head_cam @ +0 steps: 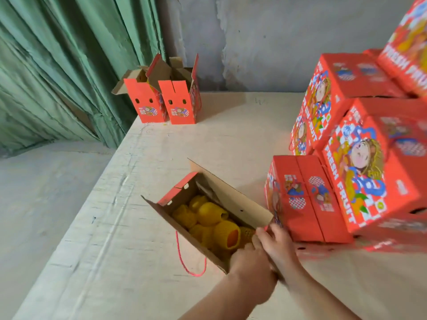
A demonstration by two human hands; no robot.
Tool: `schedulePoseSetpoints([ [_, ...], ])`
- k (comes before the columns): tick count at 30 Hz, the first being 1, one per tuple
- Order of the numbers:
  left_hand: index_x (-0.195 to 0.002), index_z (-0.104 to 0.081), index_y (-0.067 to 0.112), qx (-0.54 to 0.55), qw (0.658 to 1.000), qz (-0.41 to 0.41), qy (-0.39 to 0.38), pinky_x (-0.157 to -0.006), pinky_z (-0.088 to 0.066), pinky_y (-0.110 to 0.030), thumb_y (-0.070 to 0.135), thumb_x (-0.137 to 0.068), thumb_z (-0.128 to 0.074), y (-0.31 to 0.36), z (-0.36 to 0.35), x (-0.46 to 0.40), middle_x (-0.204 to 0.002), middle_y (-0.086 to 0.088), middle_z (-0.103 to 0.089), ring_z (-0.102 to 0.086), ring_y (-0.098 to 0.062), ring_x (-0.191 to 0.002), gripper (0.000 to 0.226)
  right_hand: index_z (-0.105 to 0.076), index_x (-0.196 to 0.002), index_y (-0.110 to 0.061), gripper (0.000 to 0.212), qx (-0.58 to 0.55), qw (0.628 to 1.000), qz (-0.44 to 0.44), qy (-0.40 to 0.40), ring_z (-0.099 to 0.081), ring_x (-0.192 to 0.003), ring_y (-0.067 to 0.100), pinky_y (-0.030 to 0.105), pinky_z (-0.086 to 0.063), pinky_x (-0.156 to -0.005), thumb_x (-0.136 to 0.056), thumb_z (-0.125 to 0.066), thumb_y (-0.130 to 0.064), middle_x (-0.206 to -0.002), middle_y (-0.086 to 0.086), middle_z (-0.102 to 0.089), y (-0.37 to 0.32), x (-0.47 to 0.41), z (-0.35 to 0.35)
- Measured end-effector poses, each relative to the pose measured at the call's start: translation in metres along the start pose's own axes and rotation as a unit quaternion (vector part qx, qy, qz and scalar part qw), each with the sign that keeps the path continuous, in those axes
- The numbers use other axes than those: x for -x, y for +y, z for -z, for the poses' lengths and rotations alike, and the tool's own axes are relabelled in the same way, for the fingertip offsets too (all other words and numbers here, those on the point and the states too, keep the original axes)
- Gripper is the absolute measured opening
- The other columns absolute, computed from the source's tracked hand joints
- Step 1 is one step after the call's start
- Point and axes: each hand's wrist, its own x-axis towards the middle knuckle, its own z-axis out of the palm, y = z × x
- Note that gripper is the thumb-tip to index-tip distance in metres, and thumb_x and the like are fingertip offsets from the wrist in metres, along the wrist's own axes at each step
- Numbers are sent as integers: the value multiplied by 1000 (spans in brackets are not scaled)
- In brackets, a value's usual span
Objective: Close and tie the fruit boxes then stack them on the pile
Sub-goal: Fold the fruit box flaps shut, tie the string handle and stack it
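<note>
An open red fruit box (231, 199) lies near the table's front, its brown flaps spread. Inside it are fruits in yellow foam nets (209, 218). A red cord handle (184, 262) loops out on its left side. My left hand (248, 257) grips the box's near end, fingers over the rim. My right hand (275, 241) holds the near right flap beside it. A pile of closed red boxes (360, 172) stands just right of the open box.
Two more open red boxes (161, 98) stand at the far left corner of the pale table (115, 227), by a green curtain (57, 65). A grey wall runs behind. The table's left edge drops to a floor.
</note>
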Motion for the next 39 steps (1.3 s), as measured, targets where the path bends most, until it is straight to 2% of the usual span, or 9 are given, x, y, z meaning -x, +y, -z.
schedulePoseSetpoints([
  [5, -162, 9, 1, 12, 997, 73, -38, -112, -38, -48, 59, -102, -47, 43, 3, 23, -169, -15, -13, -28, -32, -151, 100, -63, -84, -14, 18, 25, 995, 87, -32, -65, -75, 22, 37, -49, -68, -99, -64, -23, -73, 0, -69, 30, 24, 40],
  [8, -158, -29, 11, -46, 997, 59, -26, -90, -49, -46, 51, -101, -50, 41, 24, 30, -148, -8, -52, -54, -32, -133, 72, -62, -104, -23, 23, 32, 991, 114, -62, -67, -81, 16, 41, -51, -73, -101, -52, -43, -86, -4, -71, 34, 32, 45],
  [10, -127, -56, 22, -41, 999, 6, -1, -73, -50, -38, 44, -102, -45, 23, 41, 35, -115, 2, -68, -65, -28, -109, 35, -57, -129, -31, 34, 78, 987, 124, -66, -68, -87, 14, 40, -54, -77, -103, -46, -49, -96, -8, -71, 36, 33, 47],
  [14, -120, -62, 45, 187, 958, 4, 217, -74, -43, -14, 73, -86, -40, -49, 68, 64, -101, 30, -65, -61, 1, -95, 50, -44, -149, -33, 47, 50, 990, 104, -81, -69, -99, 18, 36, -54, -84, -104, -48, -48, -117, -11, -68, 32, 34, 45],
  [17, -139, -57, 41, 243, 891, 135, 360, -101, -44, -34, 61, -99, -44, -128, 58, 70, -139, 15, -63, -58, -14, -126, 46, -28, -159, -24, 61, 0, 992, 121, -42, -48, -141, 19, 35, -42, -112, -105, -54, -32, -156, -1, -47, 31, 49, 38],
  [21, -159, -34, 40, 281, 883, 301, 225, -125, -19, -53, 73, -97, -32, -181, 6, 61, -167, -5, -32, -25, -33, -154, 70, -8, -164, -27, 90, 97, 955, 272, -60, -6, -159, 25, 39, -34, -120, -93, -57, -5, -169, 6, -2, 47, 86, 30],
  [29, -157, 3, 57, 110, 944, 218, 222, -109, -38, -54, 61, -102, -33, -198, -9, 43, -144, -7, -50, -57, -34, -125, 65, 9, -161, -45, 109, 327, 880, 301, -165, 38, -150, 20, 44, -26, -124, -86, -69, -60, -157, -17, 46, 58, 101, 21],
  [34, -153, 3, 67, 123, 960, 205, 147, -91, -51, -46, 61, -99, -32, -218, 5, 28, -107, -4, -46, -54, -28, -83, 64, 1, -163, -42, 115, 300, 901, 285, -132, 34, -152, 17, 42, -41, -115, -76, -67, -77, -160, -13, 43, 56, 106, 8],
  [39, -158, -4, 57, 129, 965, 167, 156, -95, -51, -46, 63, -97, -37, -210, -3, 39, -116, -10, -63, -64, -36, -105, 69, -11, -164, -33, 107, 313, 910, 260, -74, 10, -159, 16, 36, -45, -108, -74, -47, -79, -165, -15, 33, 50, 103, 12],
])
